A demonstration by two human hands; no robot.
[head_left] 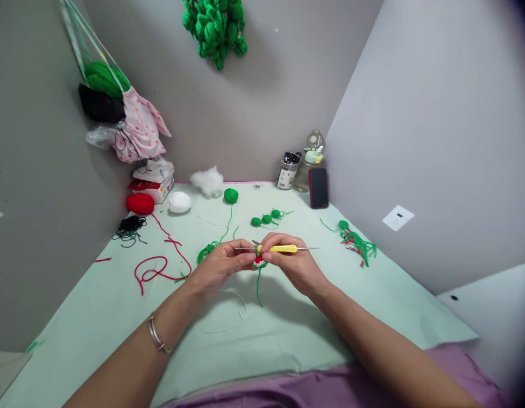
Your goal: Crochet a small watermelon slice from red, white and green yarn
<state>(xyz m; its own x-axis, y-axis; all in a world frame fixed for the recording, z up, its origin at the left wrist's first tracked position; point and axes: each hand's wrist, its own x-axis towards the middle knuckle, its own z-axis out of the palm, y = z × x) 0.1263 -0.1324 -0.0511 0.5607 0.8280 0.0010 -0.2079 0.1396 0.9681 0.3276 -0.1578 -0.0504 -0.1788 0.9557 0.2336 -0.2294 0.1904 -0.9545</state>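
Over the middle of the pale green table, my left hand (222,260) pinches a small crocheted piece (259,262) in green, red and white. A green yarn tail hangs below it. My right hand (290,263) is closed around a crochet hook with a yellow handle (283,249), whose thin metal shaft points left across the top of the piece. Fingertips of both hands nearly meet there, and the hook's tip is too small to make out clearly. Green yarn (206,252) lies loosely coiled beside my left hand.
Red (140,203), white (179,202) and green (230,195) yarn balls stand towards the back. Behind my hands lie small green balls (267,219). Green and red scraps (359,245) are at right. A phone (318,188) leans near a bottle (303,173). Bags (141,124) hang at left.
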